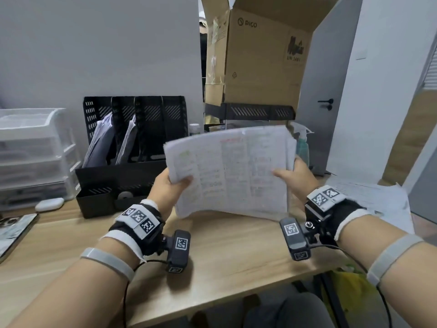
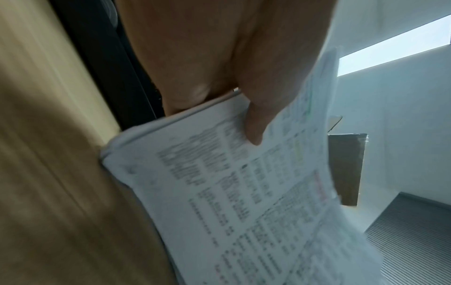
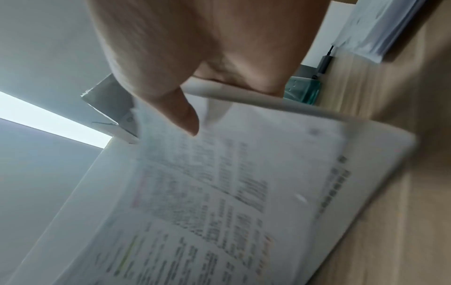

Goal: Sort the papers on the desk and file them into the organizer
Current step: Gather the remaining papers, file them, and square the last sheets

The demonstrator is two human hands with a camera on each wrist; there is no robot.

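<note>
A thick stack of printed papers (image 1: 233,171) is held up above the wooden desk (image 1: 224,252), tilted toward me. My left hand (image 1: 171,183) grips its left edge, thumb on the front sheet. My right hand (image 1: 292,172) grips the right edge the same way. The left wrist view shows the thumb (image 2: 253,123) pressed on the stack (image 2: 244,202); the right wrist view shows the thumb (image 3: 180,113) on the papers (image 3: 219,192). The black organizer (image 1: 132,143) stands behind and left, with papers in two of its upright slots. More loose papers (image 1: 373,197) lie at the right of the desk.
White plastic drawers (image 1: 35,152) stand at the far left, with a small white case (image 1: 49,204) in front. An open cardboard box (image 1: 260,55) sits on a black shelf behind the stack. A teal bottle (image 1: 302,147) is behind the papers. A book (image 1: 14,230) lies at the left edge.
</note>
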